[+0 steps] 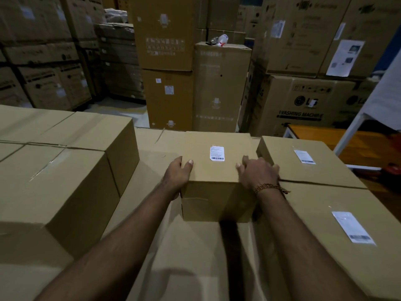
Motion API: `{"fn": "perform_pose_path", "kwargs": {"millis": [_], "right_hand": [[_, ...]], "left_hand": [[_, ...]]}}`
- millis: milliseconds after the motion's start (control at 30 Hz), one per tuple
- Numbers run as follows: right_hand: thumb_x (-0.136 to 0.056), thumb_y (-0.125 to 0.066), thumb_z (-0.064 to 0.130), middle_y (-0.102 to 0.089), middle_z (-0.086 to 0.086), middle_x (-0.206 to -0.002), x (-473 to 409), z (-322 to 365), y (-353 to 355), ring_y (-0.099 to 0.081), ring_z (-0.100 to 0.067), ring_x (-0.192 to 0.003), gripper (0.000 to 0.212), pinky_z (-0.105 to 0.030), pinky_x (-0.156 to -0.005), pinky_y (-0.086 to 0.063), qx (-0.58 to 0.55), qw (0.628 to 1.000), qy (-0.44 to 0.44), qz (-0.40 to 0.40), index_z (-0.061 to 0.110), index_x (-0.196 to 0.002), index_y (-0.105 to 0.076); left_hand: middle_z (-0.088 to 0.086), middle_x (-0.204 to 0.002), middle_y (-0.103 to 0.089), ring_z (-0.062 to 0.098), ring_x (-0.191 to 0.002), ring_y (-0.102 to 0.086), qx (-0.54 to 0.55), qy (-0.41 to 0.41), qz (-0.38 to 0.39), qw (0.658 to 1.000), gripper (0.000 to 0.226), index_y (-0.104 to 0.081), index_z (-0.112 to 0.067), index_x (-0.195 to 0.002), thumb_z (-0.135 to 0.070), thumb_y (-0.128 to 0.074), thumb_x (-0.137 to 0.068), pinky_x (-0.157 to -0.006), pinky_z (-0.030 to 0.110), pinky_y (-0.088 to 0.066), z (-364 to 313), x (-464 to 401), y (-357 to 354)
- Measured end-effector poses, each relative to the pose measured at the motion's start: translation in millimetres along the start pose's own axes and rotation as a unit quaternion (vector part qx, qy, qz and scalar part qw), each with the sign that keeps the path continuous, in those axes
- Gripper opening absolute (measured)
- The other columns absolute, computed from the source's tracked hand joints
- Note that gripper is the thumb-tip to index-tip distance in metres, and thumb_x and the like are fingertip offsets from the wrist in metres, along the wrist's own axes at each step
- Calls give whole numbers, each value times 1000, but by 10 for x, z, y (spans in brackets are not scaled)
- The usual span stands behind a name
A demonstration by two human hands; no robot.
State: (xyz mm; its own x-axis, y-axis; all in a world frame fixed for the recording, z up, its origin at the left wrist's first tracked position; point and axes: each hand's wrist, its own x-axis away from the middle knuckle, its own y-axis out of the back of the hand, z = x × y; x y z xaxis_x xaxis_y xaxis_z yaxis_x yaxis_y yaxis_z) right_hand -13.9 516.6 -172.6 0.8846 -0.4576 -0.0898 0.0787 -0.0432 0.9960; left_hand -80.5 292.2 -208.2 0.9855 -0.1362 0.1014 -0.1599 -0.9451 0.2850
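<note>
1. A small box of brown cardboard is held between both hands at the middle of the view, low over a wide cardboard surface; whether it rests there or is just raised cannot be told.
2. The left hand is pressed against the left side of the small box, with the thumb laid over the top edge, so that side is gripped.
3. The right hand is curled over the right top edge of the small box, and that side is gripped too. A beaded bracelet is worn on that wrist.
4. A white label with a barcode is stuck on the top face of the small box, between the two hands.
5. A large box is seen well to the left, standing taller than the small box.
6. Two labelled boxes lie just beside the small box on the right, one behind the other.
7. Tall cartons, some printed for washing machines, are stacked behind.
8. An orange-topped bench is seen at the far right.
</note>
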Motion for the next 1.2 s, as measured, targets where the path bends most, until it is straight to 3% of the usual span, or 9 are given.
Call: {"fn": "perform_pose_path", "kwargs": {"millis": [133,233,333,533,700,900,1200], "right_hand": [[-104,-49,54,-58,-16,-132,342,59,48,-57,-36,-123,49,-53,-108,-44,-111,993,-16,-32,33,-148,-52],[-101,-59,50,-49,-19,-136,683,103,160,-51,-40,-128,55,-52,-108,-46,-209,976,-28,-53,25,-149,-50],[-103,-57,47,-42,-21,-142,1118,227,293,-45,-39,-133,60,-51,-108,-44,-267,959,-44,-86,20,-155,-43],[-104,-53,57,-39,-24,-154,2200,479,520,-41,-43,-141,78,-51,-113,-39,-229,963,-104,-95,8,-161,-33],[-105,-46,62,-43,-24,-148,3200,803,609,-45,-45,-135,69,-57,-107,-42,-257,949,-153,-94,7,-145,-53],[-108,-40,59,-45,-30,-145,4370,1419,759,-46,-48,-134,67,-54,-109,-42,-277,939,-170,-117,4,-142,-56],[-108,-40,60,-46,-20,-142,5671,2306,862,-49,-43,-132,60,-52,-106,-45,-321,925,-168,-111,12,-141,-57]], "left_hand": [[-1,-134,-64,23,-121,-61,24,-33,-31,999,42,-53,-18,-149,-36,-51,-111,-91,37,-52,105,350,80],[1,-135,-66,23,-120,-64,42,-16,-34,998,42,-54,-17,-149,-34,-53,-110,-96,42,-57,127,587,247],[1,-135,-67,24,-121,-64,32,4,-28,999,44,-54,-17,-149,-36,-54,-109,-103,49,-56,180,909,475],[0,-132,-65,24,-117,-64,2,16,-9,1000,49,-47,-19,-146,-41,-59,-104,-101,50,-57,205,1799,1126],[0,-131,-61,22,-118,-63,-11,-7,18,1000,44,-41,-17,-144,-38,-54,-108,-97,42,-56,357,2523,1711],[4,-139,-59,24,-121,-61,-27,-32,79,996,51,-39,-16,-147,-44,-50,-106,-104,51,-54,735,3298,2684],[0,-135,-61,21,-118,-63,-27,-36,49,998,45,-45,-17,-145,-41,-53,-108,-97,45,-57,1036,4266,4000]]}}
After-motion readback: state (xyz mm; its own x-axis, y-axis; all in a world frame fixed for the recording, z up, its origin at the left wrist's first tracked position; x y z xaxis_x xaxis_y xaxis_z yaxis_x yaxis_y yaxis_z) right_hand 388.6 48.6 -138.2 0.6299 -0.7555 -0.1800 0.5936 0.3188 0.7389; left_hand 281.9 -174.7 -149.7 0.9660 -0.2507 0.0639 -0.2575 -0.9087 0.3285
